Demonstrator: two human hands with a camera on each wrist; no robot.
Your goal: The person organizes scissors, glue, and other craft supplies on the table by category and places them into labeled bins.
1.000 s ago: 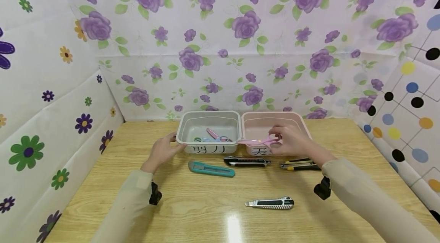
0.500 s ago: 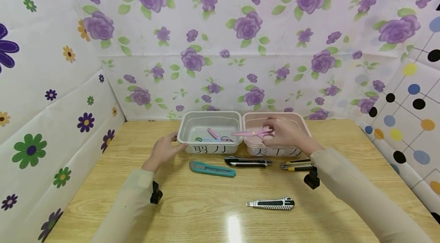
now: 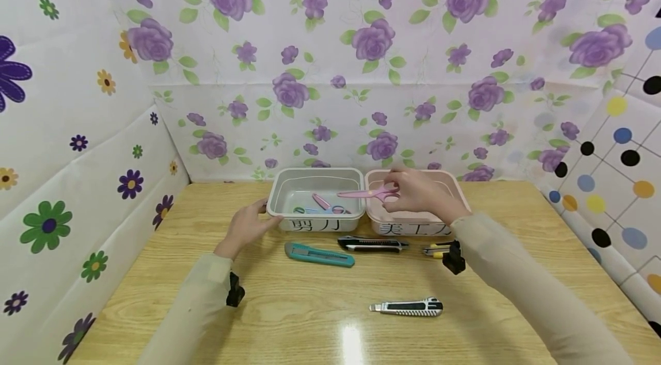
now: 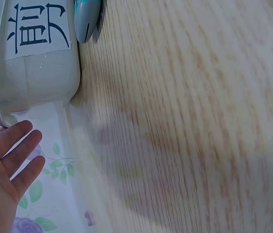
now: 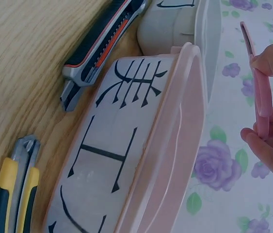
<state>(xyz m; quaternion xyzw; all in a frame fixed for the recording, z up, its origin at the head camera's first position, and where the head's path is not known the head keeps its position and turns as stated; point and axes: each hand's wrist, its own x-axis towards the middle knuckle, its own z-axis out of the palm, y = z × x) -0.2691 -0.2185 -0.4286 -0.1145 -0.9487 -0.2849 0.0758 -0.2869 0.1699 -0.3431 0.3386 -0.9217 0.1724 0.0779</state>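
Pink scissors (image 3: 356,194) are pinched by the handles in my right hand (image 3: 415,191), above the bins. Their blades point left over the grey bin (image 3: 273,193); in the right wrist view, thumb and fingers hold the pink handle (image 5: 262,97). Inside the grey bin lie scissors with a pink blade (image 3: 321,201) and a blue handle (image 3: 338,209), and a green handle (image 3: 298,210). My left hand (image 3: 248,226) touches the grey bin's left front corner, thumb at the rim. Its fingers look nearly straight in the left wrist view, beside the bin wall (image 4: 39,77).
A pink bin (image 3: 459,187) adjoins the grey one; both carry black-lettered labels. In front lie a teal box cutter (image 3: 319,254), a black one (image 3: 373,244) and a yellow-black one (image 3: 436,250), partly hidden by the right wrist. A silver-black cutter (image 3: 407,307) lies nearer.
My right hand has carried the pink scissors left and slightly away from me, from over the pink bin's front rim to over the grey bin's right side. My left hand stays at the corner.
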